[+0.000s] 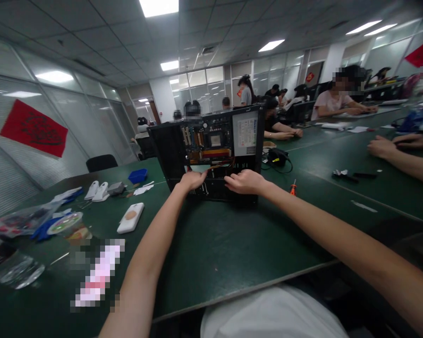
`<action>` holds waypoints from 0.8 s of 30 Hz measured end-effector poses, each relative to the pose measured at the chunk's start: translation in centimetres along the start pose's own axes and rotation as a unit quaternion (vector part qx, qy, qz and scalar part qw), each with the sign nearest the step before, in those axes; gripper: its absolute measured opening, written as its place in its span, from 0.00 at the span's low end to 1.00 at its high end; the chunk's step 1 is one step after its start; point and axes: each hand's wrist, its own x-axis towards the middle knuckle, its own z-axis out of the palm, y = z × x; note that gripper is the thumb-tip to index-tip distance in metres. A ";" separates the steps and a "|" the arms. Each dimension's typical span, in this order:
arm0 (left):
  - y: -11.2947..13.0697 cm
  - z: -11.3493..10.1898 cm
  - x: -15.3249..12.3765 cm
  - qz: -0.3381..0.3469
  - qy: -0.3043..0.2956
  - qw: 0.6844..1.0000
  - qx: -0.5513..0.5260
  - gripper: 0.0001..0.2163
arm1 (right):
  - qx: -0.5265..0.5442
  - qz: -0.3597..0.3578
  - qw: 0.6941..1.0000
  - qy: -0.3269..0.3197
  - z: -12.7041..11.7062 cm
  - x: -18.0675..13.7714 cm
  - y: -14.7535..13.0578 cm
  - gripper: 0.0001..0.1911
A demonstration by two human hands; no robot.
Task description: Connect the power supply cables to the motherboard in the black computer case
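A black computer case (215, 190) stands on the green table in front of me, its open side toward me. Inside it are a motherboard (197, 141) and, at the upper right, a power supply (245, 134) with a white label. Thin coloured cables (220, 165) run below the board. My left hand (193, 180) is closed on the lower part of the case, left of the middle. To its right, my right hand (246, 181) has its fingers curled against the same lower part. The fingertips of both hands are partly hidden.
An orange-handled screwdriver (293, 188) and a black cabled device (278, 157) lie right of the case. On the left are a white power bank (130, 218), a blue tray (137, 175), a lidded cup (72, 227) and a water bottle (16, 265). Co-workers sit at the tables beyond.
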 end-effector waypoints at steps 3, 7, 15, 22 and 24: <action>1.1 -0.2 0.8 -0.029 -0.011 0.999 0.005 0.44 | 0.005 0.030 1.000 0.003 1.2 0.1 1.9 0.26; 2.4 -0.5 1.2 -0.074 -0.002 0.997 0.018 0.41 | -0.007 0.062 0.998 -0.033 2.2 0.8 3.7 0.31; 3.7 -0.5 0.5 -0.095 0.038 0.994 0.039 0.31 | -0.010 0.086 0.994 -0.063 2.9 1.3 4.6 0.33; 5.0 -0.1 -1.0 -0.105 0.068 0.992 0.028 0.29 | -0.010 0.090 0.993 -0.078 3.8 0.9 6.1 0.32; 5.3 0.0 -1.1 -0.106 0.065 0.992 0.018 0.29 | -0.001 0.107 0.991 -0.074 4.3 0.6 6.1 0.32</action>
